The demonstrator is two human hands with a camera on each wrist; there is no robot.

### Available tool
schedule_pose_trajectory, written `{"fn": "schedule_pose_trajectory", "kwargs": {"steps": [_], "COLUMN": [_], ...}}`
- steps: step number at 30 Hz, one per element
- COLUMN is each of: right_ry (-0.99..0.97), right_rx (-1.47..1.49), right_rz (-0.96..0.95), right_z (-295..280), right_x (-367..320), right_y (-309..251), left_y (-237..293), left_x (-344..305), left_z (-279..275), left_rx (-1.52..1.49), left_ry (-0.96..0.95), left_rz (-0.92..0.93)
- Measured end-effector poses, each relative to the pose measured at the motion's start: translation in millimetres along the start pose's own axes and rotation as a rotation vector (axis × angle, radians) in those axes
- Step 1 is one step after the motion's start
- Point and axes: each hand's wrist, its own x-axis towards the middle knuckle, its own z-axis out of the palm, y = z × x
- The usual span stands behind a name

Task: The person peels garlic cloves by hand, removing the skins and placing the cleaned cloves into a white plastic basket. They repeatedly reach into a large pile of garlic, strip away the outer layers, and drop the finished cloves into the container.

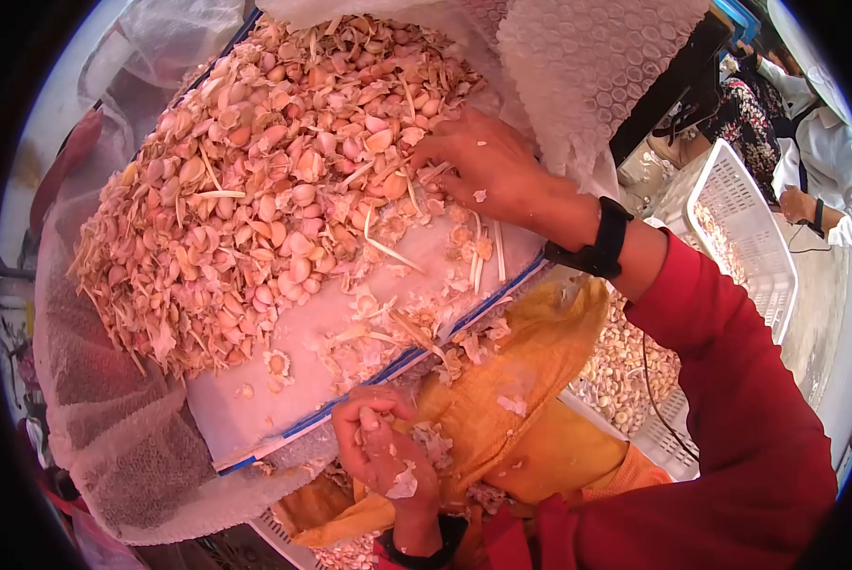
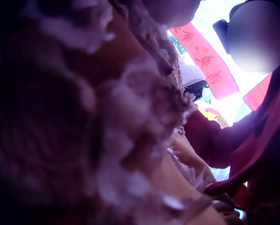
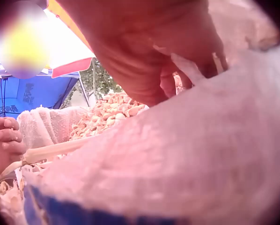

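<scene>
A big heap of garlic cloves and dry skins (image 1: 255, 180) covers a pale, blue-edged board (image 1: 245, 399). At the heap's right edge, my right hand (image 1: 502, 171) reaches in with fingers bent down. Its thumb and fingers pinch pale garlic skins (image 3: 189, 69) in the right wrist view. My left hand (image 1: 388, 451) hovers by the near blue edge, its fingers curled in and thumb against them, bits of skin stuck on it. Nothing shows inside that fist. Loose skins and root ends (image 1: 369, 332) lie scattered between the hands.
An orange cloth (image 1: 530, 380) hangs below the board, over white crates. Cloves fill a crate (image 1: 625, 366) under my right arm. Another white basket (image 1: 754, 218) stands further right, beside a seated person (image 1: 825, 152). Bubble wrap (image 1: 597, 66) drapes the far side.
</scene>
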Motion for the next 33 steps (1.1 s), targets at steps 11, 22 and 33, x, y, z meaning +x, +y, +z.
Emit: {"fn": "schedule_pose_trajectory", "kwargs": {"steps": [11, 22, 33], "right_ry": [0.045, 0.257, 0.669], "right_rx": [0.247, 0.614, 1.049], "right_rz": [-0.02, -0.333, -0.481], "right_z": [-13, -102, -97], "right_x": [-16, -57, -79], "right_y": [-12, -136, -206], "left_y": [2, 58, 82], "left_x": [-5, -4, -17], "left_z": [0, 33, 40], "left_rx": [-0.078, -0.386, -0.943], "left_ry": [-0.036, -0.056, -0.442], "left_rz": [-0.125, 0.042, 0.042]}}
